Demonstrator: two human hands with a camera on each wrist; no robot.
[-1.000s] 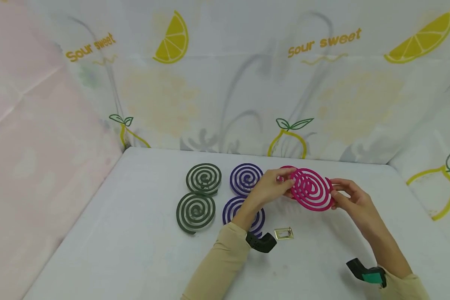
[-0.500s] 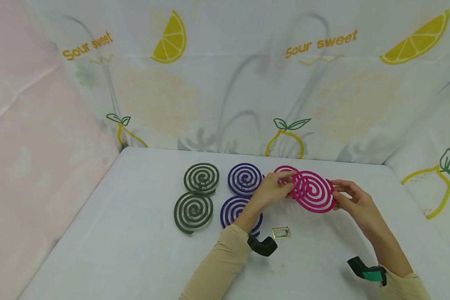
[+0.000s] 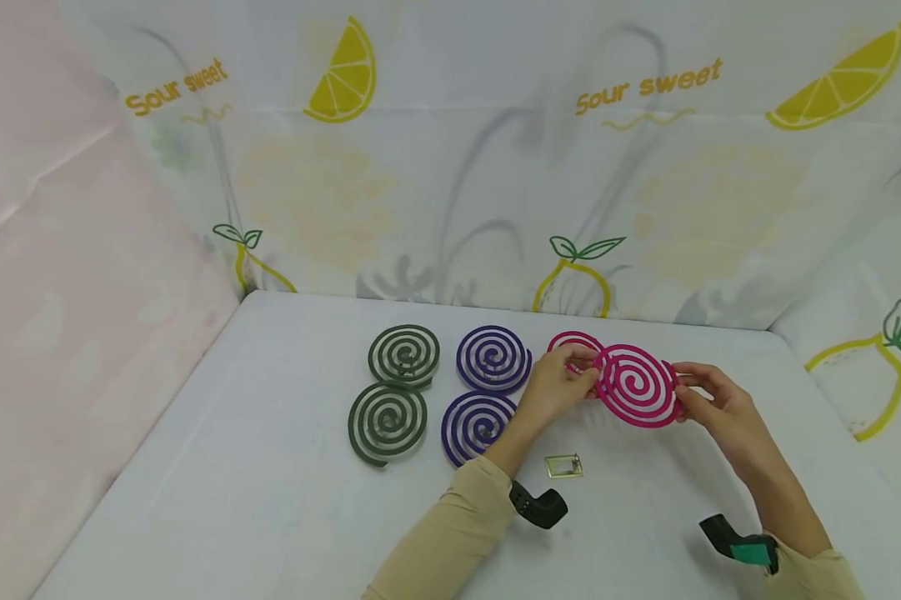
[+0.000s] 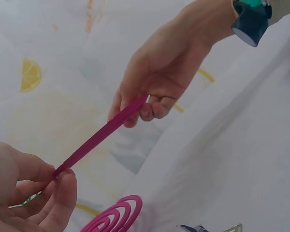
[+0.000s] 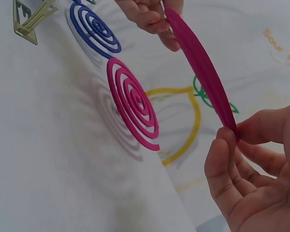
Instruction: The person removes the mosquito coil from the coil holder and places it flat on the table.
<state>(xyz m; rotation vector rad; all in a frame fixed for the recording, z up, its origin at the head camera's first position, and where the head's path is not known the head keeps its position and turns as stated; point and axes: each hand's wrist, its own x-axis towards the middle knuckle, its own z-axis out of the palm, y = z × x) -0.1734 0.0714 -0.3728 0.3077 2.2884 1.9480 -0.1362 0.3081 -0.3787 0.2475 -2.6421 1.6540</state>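
It looks like a small recording booth — a white worktop closed in by printed cloth at the back and right, and by pinkish cloth at the left. The print shows lemon slices and "Sour sweet" lettering. Wrist cameras also suggest recording — in home or lab, I cannot tell.

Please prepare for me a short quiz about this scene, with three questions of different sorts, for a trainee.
1. True or false: the left hand and the right hand both hold the raised pink coil.
2. How many green coils does the head view show? A: one. B: two. C: three.
3. Fill in: in the head view, the small gold-coloured frame is to the ___ of the purple coils.

Key: 1 true; 2 B; 3 right.
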